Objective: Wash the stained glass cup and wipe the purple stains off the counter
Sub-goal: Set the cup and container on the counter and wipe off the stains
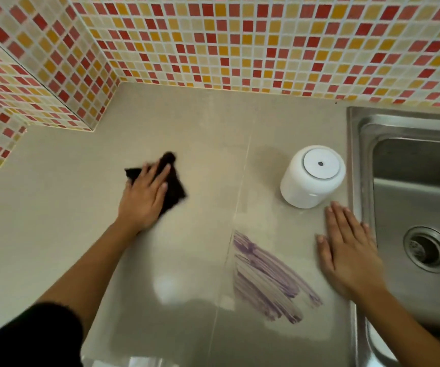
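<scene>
A streaky purple stain (269,280) lies on the beige counter (187,260), near its front and just left of the sink. My left hand (144,197) lies on a dark cloth (172,190) with straight fingers, well to the left of the stain and further back. My right hand (348,250) rests flat on the counter, fingers spread, between the stain and the sink's rim. No glass cup shows in this view.
A white cylindrical container (311,178) with a round lid stands behind my right hand. A steel sink (412,202) with a drain fills the right side. Mosaic-tiled walls close the back and left, with a tiled ledge at the left.
</scene>
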Demonstrator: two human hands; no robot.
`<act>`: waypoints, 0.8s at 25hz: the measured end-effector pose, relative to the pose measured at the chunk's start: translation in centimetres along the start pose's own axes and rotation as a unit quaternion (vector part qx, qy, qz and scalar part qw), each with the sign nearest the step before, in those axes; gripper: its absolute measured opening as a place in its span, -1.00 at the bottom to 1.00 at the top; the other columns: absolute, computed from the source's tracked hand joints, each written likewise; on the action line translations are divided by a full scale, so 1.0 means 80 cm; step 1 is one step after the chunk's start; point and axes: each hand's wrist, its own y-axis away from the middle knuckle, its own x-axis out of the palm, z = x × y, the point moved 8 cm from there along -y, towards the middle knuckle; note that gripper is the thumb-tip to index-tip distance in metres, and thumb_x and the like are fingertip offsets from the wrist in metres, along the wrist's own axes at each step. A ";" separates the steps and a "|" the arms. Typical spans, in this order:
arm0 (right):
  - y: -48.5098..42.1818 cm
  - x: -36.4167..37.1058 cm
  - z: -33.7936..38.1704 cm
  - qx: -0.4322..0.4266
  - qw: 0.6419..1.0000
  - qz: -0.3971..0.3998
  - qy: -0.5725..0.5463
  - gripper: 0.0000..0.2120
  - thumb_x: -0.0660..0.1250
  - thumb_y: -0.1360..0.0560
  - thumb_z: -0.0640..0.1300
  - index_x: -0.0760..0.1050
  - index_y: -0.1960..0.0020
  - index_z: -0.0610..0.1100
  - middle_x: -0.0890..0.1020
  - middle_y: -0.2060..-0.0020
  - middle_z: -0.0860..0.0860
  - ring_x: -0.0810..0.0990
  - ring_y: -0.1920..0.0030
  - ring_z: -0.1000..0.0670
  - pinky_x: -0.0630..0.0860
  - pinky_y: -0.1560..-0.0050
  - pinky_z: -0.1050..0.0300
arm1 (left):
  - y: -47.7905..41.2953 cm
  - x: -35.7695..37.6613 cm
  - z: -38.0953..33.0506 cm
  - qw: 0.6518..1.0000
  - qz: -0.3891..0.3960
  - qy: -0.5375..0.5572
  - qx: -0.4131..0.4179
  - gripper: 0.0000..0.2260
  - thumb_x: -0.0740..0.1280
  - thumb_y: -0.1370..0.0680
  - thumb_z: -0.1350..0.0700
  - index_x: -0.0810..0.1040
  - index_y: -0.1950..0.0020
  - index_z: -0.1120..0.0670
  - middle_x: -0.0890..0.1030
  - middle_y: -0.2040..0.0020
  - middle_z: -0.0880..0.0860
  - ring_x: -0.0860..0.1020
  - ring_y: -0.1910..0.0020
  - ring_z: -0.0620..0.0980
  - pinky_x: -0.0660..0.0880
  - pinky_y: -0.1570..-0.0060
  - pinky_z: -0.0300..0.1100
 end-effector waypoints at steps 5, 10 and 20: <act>0.001 -0.002 0.003 0.007 1.000 0.002 -0.007 -0.42 -0.22 -0.53 0.18 -0.23 -0.48 -0.01 -0.12 -0.48 0.10 -0.24 -0.48 0.13 -0.26 -0.45 0.10 | -0.178 0.014 -0.156 0.999 0.026 0.026 0.010 -0.58 -0.09 -0.65 -0.04 0.04 -0.53 -0.10 0.03 -0.56 -0.02 -0.06 -0.53 0.07 -0.07 -0.44 0.17; 0.007 -0.010 0.002 -0.011 0.998 -0.008 -0.067 -0.31 -0.20 -0.49 0.29 -0.12 -0.52 -0.03 -0.02 -0.51 0.05 -0.13 -0.49 0.11 -0.23 -0.44 0.13 | -0.029 0.033 -0.196 0.964 0.039 -0.007 0.262 -0.59 -0.07 -0.64 -0.05 0.15 -0.50 -0.13 0.15 -0.53 -0.07 0.03 -0.52 -0.01 0.08 -0.41 0.07; -0.083 -0.055 0.020 0.031 0.917 -0.078 -0.390 0.11 0.52 -0.02 0.36 0.10 -0.43 0.09 0.43 -0.22 0.25 0.40 -0.22 0.23 0.33 -0.25 0.23 | -0.092 -0.006 -0.066 1.000 -0.006 0.022 -0.012 -0.59 -0.03 -0.66 0.03 0.15 -0.52 -0.05 0.16 -0.54 0.04 0.04 -0.52 0.08 0.06 -0.41 0.16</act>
